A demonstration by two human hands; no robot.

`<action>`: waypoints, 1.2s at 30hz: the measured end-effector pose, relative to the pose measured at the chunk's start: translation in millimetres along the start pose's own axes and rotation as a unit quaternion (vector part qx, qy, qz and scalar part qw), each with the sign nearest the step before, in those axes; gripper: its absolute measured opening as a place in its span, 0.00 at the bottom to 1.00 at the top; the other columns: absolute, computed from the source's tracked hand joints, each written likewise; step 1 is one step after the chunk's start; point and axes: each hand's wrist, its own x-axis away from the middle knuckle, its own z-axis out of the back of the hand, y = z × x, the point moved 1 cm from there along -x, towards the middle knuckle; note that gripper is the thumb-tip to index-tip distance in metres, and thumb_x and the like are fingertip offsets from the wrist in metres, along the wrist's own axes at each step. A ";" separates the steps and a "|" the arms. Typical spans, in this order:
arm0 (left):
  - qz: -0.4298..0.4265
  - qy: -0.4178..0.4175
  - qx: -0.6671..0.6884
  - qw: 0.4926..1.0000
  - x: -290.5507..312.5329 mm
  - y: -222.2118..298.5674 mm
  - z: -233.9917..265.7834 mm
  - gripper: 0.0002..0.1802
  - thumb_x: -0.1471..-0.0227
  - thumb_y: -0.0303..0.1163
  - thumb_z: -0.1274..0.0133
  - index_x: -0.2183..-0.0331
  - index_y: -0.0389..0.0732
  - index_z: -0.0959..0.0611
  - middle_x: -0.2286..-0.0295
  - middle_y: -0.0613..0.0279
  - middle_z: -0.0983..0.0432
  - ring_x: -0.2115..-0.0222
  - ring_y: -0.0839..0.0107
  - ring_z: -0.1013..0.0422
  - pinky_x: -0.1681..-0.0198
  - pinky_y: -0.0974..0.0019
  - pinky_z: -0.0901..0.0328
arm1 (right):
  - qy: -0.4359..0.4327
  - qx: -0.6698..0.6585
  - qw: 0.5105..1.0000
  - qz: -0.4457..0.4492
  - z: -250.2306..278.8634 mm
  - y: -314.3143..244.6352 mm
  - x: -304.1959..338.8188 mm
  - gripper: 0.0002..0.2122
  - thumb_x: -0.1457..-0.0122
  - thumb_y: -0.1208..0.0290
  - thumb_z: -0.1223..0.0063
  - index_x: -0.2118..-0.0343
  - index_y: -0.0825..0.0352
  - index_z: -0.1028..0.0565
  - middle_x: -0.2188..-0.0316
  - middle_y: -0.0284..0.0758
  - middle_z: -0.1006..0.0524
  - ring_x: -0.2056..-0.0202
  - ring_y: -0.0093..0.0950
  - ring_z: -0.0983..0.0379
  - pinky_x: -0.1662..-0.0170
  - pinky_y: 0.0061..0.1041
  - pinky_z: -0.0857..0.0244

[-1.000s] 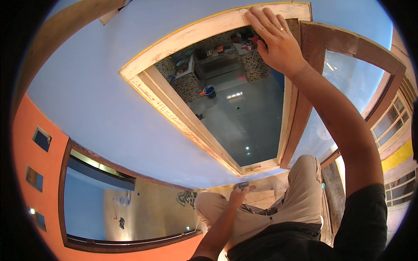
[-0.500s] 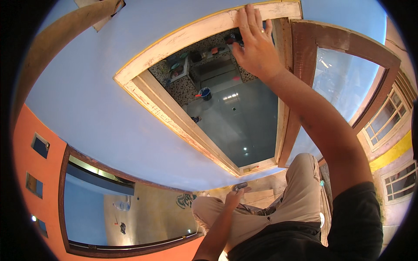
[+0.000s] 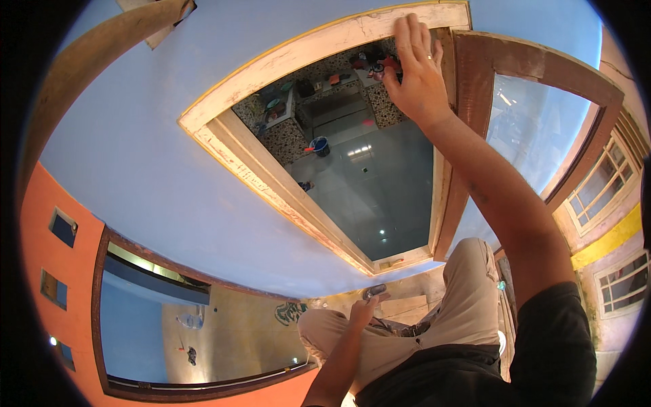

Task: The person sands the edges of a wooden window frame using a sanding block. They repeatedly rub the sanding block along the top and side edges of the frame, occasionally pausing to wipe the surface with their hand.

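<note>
My right hand (image 3: 419,74) is raised to the upper right part of a pale, bare-looking wooden window frame (image 3: 291,57). Its fingers are stretched out with nothing in them, and the fingertips lie over the top beam. A ring shows on one finger. Low down by my left knee, my left hand (image 3: 364,312) is closed around a small dark grey rounded object (image 3: 373,292); its exact kind is too small to tell. The frame's beam looks scuffed, with a yellow line along its outer edge where it meets the blue wall (image 3: 156,149).
A brown window sash (image 3: 471,88) with glass stands swung out at the right. Through the opening are a tiled floor (image 3: 366,197), a dark bucket (image 3: 319,146) and a speckled counter. A wooden pole (image 3: 88,61) crosses the upper left. An orange wall (image 3: 61,261) has another window opening.
My right hand has moved to the right and slightly down along the top beam. My left hand and the dark object have barely shifted.
</note>
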 end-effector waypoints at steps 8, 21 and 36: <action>0.000 -0.032 -0.001 0.999 -1.9 2.9 -0.2 0.27 0.34 0.54 0.50 0.50 0.46 0.10 0.59 0.46 0.13 0.78 0.61 0.18 0.76 0.64 0.24 | -0.037 -0.026 0.999 0.028 -3.7 -15.7 11.7 0.43 0.48 0.76 0.41 0.27 0.70 0.46 0.26 0.55 0.46 0.28 0.57 0.48 0.30 0.63 0.50; 0.025 -0.015 0.005 1.000 13.9 35.4 2.7 0.35 0.39 0.59 0.45 0.56 0.32 0.11 0.66 0.44 0.14 0.60 0.55 0.18 0.53 0.55 0.29 | -0.065 -0.015 0.998 -0.012 3.0 -7.0 17.9 0.44 0.46 0.76 0.40 0.25 0.66 0.47 0.24 0.45 0.46 0.27 0.56 0.49 0.29 0.61 0.52; -0.016 -0.036 0.011 0.999 -11.5 -0.6 -7.4 0.34 0.36 0.57 0.49 0.52 0.36 0.10 0.61 0.46 0.14 0.74 0.60 0.17 0.79 0.65 0.22 | -0.093 -0.085 0.991 0.035 -3.7 -41.8 20.6 0.43 0.47 0.76 0.42 0.26 0.65 0.44 0.25 0.46 0.44 0.29 0.57 0.46 0.30 0.61 0.48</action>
